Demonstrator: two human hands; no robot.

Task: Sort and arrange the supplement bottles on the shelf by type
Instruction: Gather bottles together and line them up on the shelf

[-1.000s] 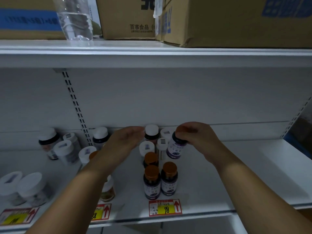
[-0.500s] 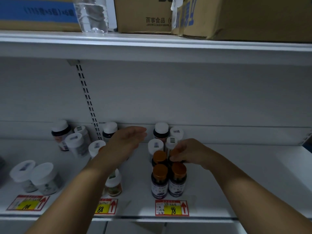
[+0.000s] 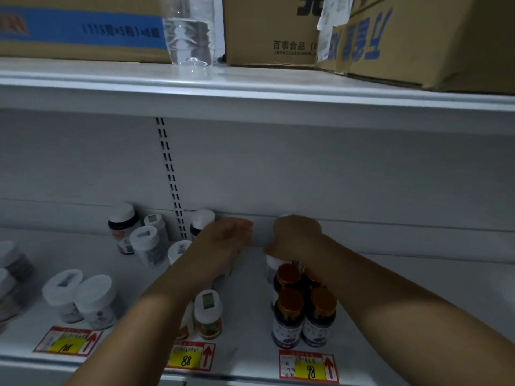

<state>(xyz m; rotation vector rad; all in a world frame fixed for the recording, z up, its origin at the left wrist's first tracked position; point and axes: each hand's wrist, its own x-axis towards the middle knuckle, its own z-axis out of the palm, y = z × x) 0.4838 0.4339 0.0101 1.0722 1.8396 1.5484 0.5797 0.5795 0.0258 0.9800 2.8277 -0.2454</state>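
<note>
Right hand [image 3: 296, 236] fingers curled down behind the orange-capped bottles [image 3: 303, 307], grip hidden, cannot tell on what; left hand [image 3: 223, 242] flat, fingers together and empty, probably steadying from nine o'clock; bottles upright, long axes vertical, caps toward twelve, clustered by type above price tag [image 3: 306, 366]

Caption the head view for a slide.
Both hands, left and right, reach over orange-capped bottles on a white shelf.

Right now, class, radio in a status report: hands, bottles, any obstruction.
Left hand open, hovering mid-shelf. Right hand curled over the bottles behind the orange-capped bottles; grip hidden. White-capped bottles crowd the left side.
</note>
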